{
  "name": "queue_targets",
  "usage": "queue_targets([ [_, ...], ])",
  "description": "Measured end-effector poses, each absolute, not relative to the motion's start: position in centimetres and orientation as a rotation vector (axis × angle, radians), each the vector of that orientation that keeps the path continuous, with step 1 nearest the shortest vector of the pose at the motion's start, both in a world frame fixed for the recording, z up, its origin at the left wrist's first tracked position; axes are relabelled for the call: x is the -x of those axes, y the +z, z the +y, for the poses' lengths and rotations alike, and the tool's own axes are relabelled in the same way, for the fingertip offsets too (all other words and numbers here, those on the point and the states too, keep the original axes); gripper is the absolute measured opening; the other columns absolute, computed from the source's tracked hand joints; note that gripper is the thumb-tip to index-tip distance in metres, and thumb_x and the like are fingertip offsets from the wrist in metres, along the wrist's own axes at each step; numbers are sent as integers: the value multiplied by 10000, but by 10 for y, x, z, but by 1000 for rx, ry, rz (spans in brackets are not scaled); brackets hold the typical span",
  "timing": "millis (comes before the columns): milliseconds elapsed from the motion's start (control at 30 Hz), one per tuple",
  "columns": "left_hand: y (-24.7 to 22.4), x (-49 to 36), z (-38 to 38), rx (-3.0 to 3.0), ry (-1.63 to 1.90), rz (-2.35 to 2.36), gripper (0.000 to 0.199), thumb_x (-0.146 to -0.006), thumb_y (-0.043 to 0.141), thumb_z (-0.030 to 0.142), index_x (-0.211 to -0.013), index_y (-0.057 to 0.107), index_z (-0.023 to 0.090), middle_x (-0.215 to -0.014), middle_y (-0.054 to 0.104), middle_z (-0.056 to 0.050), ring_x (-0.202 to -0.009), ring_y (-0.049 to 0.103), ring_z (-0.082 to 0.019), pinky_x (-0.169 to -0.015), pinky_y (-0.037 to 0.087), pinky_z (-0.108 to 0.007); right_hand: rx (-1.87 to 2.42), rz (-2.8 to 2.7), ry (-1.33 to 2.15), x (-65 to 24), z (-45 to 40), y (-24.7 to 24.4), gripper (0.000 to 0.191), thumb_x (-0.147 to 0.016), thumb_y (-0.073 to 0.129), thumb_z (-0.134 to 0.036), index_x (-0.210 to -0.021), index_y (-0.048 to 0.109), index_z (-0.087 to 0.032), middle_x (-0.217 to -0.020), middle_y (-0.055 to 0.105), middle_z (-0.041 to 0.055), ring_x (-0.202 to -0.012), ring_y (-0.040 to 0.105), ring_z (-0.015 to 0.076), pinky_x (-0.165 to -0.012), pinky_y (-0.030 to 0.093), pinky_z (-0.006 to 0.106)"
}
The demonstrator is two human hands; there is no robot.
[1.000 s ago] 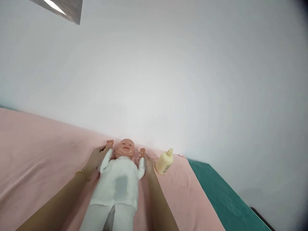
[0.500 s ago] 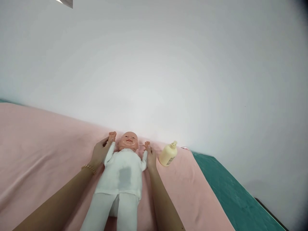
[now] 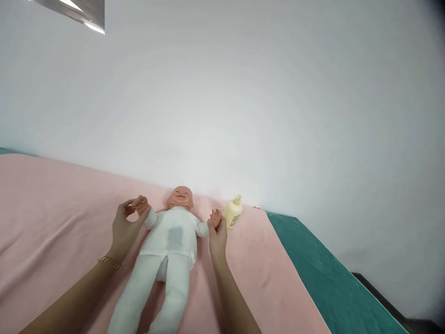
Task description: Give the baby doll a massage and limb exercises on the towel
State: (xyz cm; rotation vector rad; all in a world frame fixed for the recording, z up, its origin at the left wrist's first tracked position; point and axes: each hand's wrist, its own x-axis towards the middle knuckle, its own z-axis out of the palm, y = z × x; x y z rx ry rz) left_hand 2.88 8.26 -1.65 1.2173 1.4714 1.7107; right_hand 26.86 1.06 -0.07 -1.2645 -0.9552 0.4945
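Observation:
A baby doll (image 3: 170, 234) in white clothing lies face up on the pink cloth, its arms spread out to the sides. A grey patch shows on its chest. My left hand (image 3: 125, 228), with a beaded bracelet at the wrist, pinches the doll's hand on the left side between thumb and fingers. On the other side my right hand (image 3: 218, 236) is closed on the doll's other hand, whose small fingers point up. Just beyond my right hand stands a pale yellow pump bottle (image 3: 233, 211) with dark print.
The pink cloth (image 3: 264, 273) covers most of a green surface (image 3: 313, 260), which shows along the right. A white wall (image 3: 222, 102) rises behind the doll's head. A dark edge (image 3: 382, 297) runs along the lower right. A shiny fixture (image 3: 79, 11) hangs at the upper left.
The doll's arms have moved from raised beside its head to spread outward and lower, with my hands holding them. My left hand has moved left. The view has tilted up slightly.

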Motion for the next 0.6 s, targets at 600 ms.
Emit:
queue_targets([
  [600, -20, 6, -17, -1936, 818, 1920, 576, -872, 397, 470, -1351, 436, 152, -1014, 732, -109, -1022, 644, -312, -1009, 342, -481, 1677, -1122, 509, -238, -83, -64, 649, -856, 523, -353, -1435, 404, -83, -1529, 358, 146, -1441, 284, 301, -1180, 243, 458],
])
